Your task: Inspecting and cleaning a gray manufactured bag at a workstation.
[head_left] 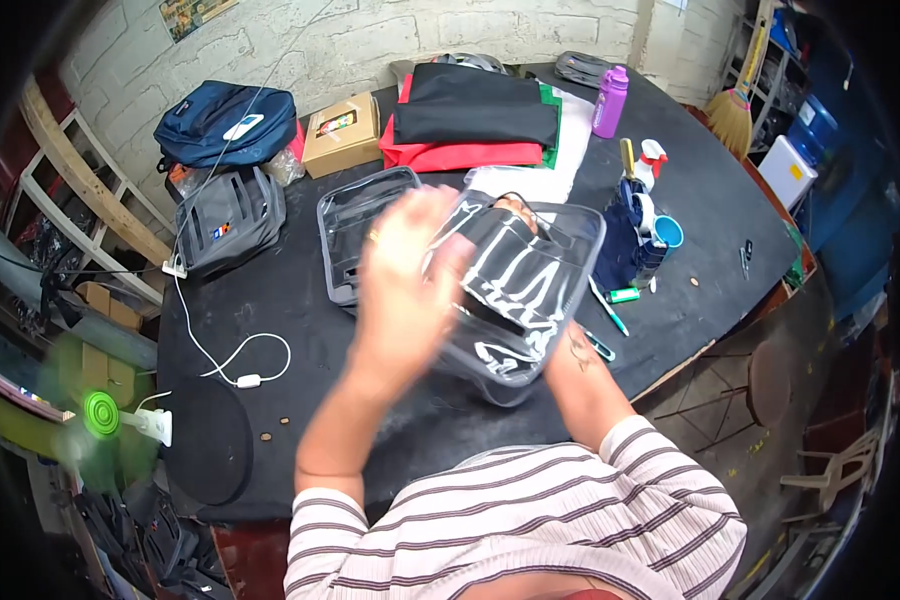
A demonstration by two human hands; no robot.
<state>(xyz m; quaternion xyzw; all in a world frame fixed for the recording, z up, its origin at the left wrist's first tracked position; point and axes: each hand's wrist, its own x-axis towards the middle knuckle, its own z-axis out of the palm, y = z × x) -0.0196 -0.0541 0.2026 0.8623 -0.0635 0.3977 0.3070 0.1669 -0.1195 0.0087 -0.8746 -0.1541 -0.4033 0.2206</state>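
Fingers of left hand, blurred, lay spread on the clear pouch; right hand sat inside it, grip unclear. Pouch was held above the counter middle.

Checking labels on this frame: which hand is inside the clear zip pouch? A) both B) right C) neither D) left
B: the right hand shows through the clear zip pouch beside a dark item, its forearm entering from below, while the blurred left hand is outside, in front of the pouch's left side.
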